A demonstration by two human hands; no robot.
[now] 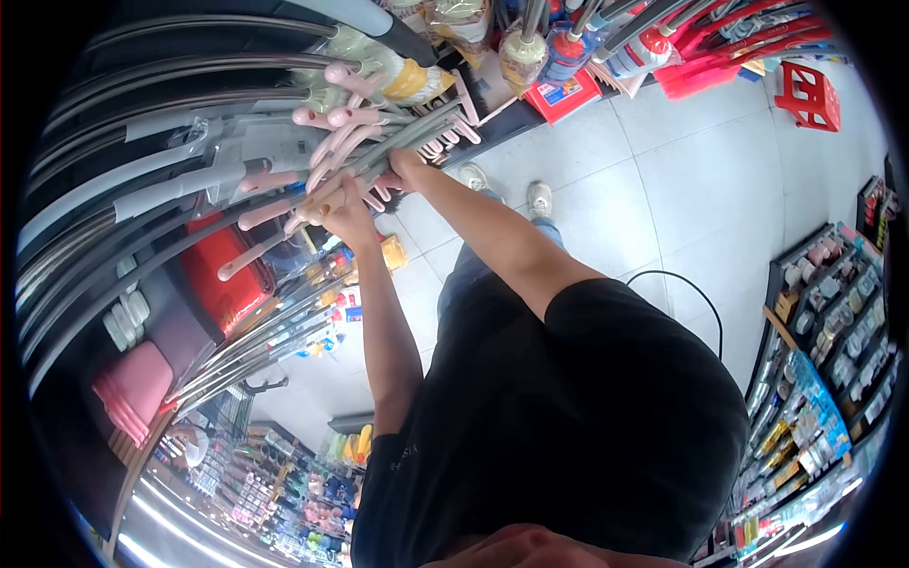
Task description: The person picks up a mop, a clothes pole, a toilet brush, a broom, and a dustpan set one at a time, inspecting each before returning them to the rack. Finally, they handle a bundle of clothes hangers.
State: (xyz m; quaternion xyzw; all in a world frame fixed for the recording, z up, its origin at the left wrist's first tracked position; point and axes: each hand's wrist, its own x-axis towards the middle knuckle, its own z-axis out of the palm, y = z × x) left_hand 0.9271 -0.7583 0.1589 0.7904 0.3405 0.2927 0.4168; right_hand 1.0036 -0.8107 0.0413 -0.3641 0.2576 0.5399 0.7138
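Note:
My left hand (348,216) is closed around a pale pink plastic handle (317,212) among a cluster of long poles. Just beyond it, my right hand (400,170) reaches into the same cluster with its fingers curled; the poles partly hide what it grips. Grey poles (414,131) run past the right hand towards pink toothed plastic pieces (462,131) near the shelf edge. More pink handle ends (343,117) crowd above and left of both hands. A clear plastic wrapper with a label (275,142) covers part of the poles.
Metal poles (142,104) fill the rack at left. Wrapped mop heads (524,59) stand along the top. A red stool (808,97) is on the tiled floor (606,199) at upper right. Goods shelves (824,322) line the right. Pink dustpans (135,386) hang lower left.

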